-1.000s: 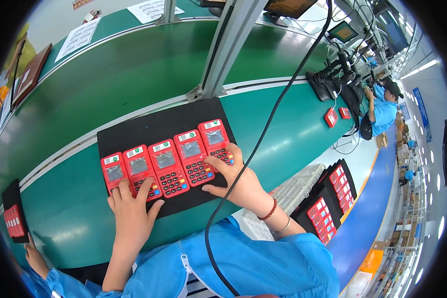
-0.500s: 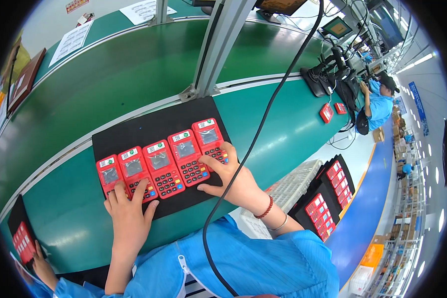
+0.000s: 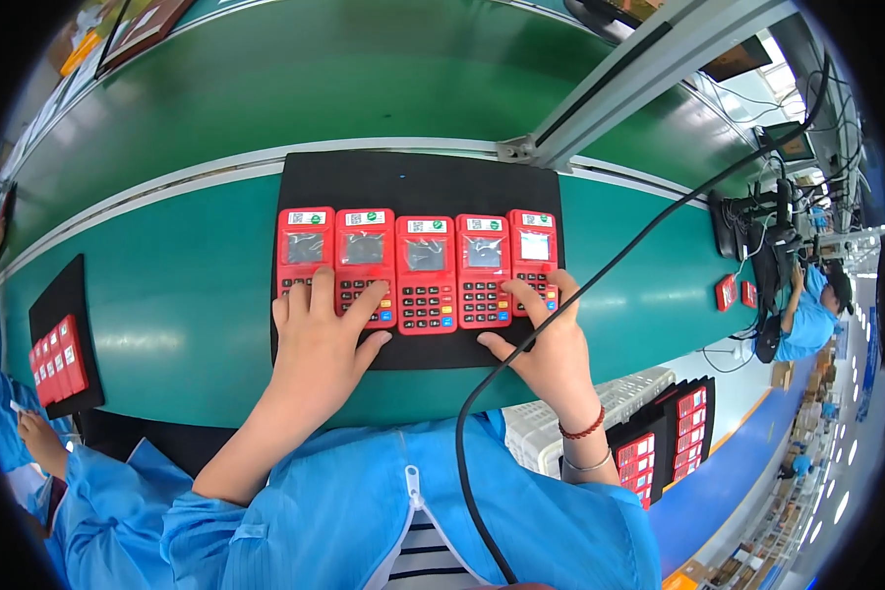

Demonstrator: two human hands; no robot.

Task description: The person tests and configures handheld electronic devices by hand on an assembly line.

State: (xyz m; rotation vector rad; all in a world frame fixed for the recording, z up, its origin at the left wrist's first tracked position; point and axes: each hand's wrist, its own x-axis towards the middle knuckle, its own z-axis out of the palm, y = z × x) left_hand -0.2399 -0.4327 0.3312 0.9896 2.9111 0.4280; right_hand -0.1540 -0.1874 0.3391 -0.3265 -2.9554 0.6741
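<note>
Several red card payment terminals stand side by side in a row on a black mat (image 3: 413,177), screens at the top and keypads below. My left hand (image 3: 317,339) lies with fingers spread over the keypads of the two leftmost, the end terminal (image 3: 306,246) and its neighbour (image 3: 365,248). The middle terminal (image 3: 426,261) has no hand on it. My right hand (image 3: 551,344) rests its fingertips on the keypads of the two rightmost, the inner terminal (image 3: 483,258) and the end terminal (image 3: 534,244), whose screen looks brighter than the others. Both thumbs point inward. Neither hand grasps anything.
A black cable (image 3: 610,265) hangs across the view, passing over my right hand. Left on the green bench (image 3: 167,295) is another mat of red terminals (image 3: 59,362), beside a co-worker's hand (image 3: 44,442). White crate (image 3: 619,398) and stacked terminals (image 3: 690,423) stand lower right.
The view has turned, so the row now looks level and more central. Both hands stay on the outer terminals. The rightmost screen appears brighter than before.
</note>
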